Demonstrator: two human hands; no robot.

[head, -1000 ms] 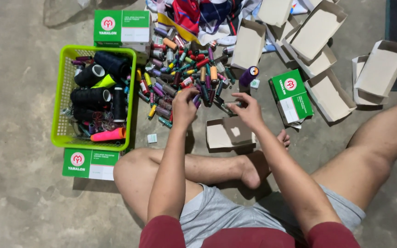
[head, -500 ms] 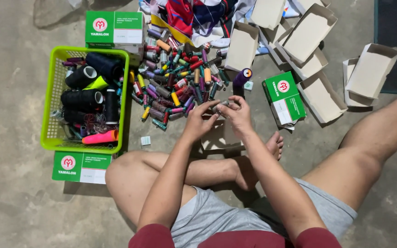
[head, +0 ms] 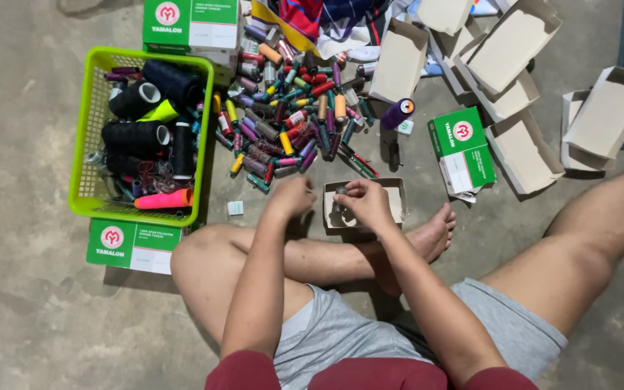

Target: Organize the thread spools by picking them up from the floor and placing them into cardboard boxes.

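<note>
basket (head: 95,144) of cones sits left of the spool pile (head: 290,108); small open box (head: 399,206) lies before it, empty boxes (head: 514,50) right.

Dark red short sleeves, light grey shorts, bare legs and feet.

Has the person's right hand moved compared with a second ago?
Yes. The right hand has drawn back from the pile of thread spools toward the body and now sits over the small open box.
</note>
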